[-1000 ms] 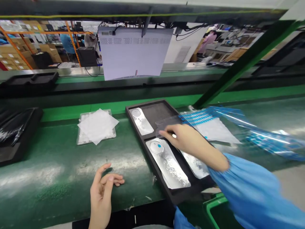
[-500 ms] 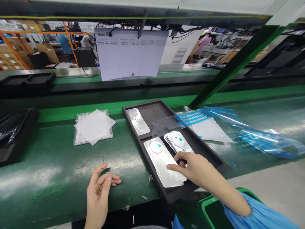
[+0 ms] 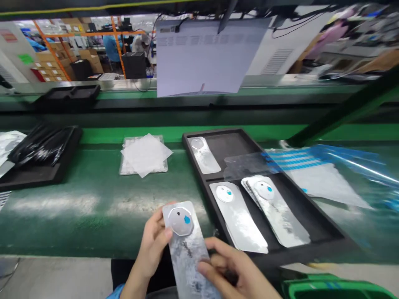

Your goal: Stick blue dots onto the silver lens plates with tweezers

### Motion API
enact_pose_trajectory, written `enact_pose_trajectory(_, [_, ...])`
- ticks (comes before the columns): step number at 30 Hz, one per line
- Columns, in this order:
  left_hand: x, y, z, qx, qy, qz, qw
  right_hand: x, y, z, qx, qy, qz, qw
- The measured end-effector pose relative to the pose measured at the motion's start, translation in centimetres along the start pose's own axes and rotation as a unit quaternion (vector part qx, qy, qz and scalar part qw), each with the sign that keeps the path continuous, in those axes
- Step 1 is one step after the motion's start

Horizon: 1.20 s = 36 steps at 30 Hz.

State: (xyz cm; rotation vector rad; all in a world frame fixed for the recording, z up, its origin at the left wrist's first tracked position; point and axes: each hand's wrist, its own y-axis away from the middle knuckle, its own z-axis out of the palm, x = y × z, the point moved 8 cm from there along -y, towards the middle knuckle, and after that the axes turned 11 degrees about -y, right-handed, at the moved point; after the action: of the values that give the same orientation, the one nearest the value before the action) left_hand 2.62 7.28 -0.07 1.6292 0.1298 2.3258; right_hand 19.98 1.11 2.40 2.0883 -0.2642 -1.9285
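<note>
A silvery rectangular plate (image 3: 188,253) with rounded corners is held up in front of me, tilted. Near its top sits a pale octagonal film patch with a black mark and a blue dot. My left hand (image 3: 155,241) grips its upper left edge, thumb on the front. My right hand (image 3: 229,265) pinches its right edge lower down. Right of my hands lies a black tray (image 3: 218,133) with compartments. Its front one holds a plate pair (image 3: 240,220) and a stack of similar plates (image 3: 280,216); another plate (image 3: 205,155) lies in the back one.
White sheets (image 3: 146,153) lie on a clear flat pack left of the tray. Blue-dotted clear film (image 3: 289,160) and white paper (image 3: 330,187) lie to the right. Another black tray (image 3: 67,166) with black plastic stands left. A green bin (image 3: 339,286) is at lower right.
My right hand has lifted a plate out of the tray and brought it left. My left hand, earlier holding nothing, now grips it too. The view has turned left.
</note>
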Motion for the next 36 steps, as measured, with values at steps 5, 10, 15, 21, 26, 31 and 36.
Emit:
enact_pose_trajectory(5, [-1.4,0.4,0.3,0.056,0.064,-0.134,0.987,0.9,-1.5,5.0,-0.101,0.039,-0.002,0.994])
enact_pose_trajectory(10, [-1.7,-0.1,0.5,0.047,0.089,-0.162,0.982,-0.1,-1.7,4.1,-0.114,0.072,-0.005,0.991])
enact_pose_trajectory(15, [-2.1,-0.2,0.2,0.055,0.077,-0.150,0.984,0.4,-1.3,3.5,-0.114,0.096,0.043,0.988])
enact_pose_trajectory(21, [-2.5,0.0,0.1,0.059,0.081,-0.147,0.984,0.4,-1.1,3.8,-0.125,0.108,0.042,0.985])
enact_pose_trajectory(26, [-2.3,0.1,0.3,0.043,0.083,-0.148,0.985,0.2,-1.1,4.0,-0.126,0.115,0.024,0.985])
enact_pose_trajectory(31, [-2.1,-0.1,0.5,0.026,0.086,-0.142,0.986,0.4,-1.2,4.1,-0.138,0.079,0.048,0.986])
enact_pose_trajectory(36, [-2.4,-0.1,0.6,0.022,0.090,-0.147,0.985,0.5,-1.2,4.0,-0.150,0.059,0.051,0.986])
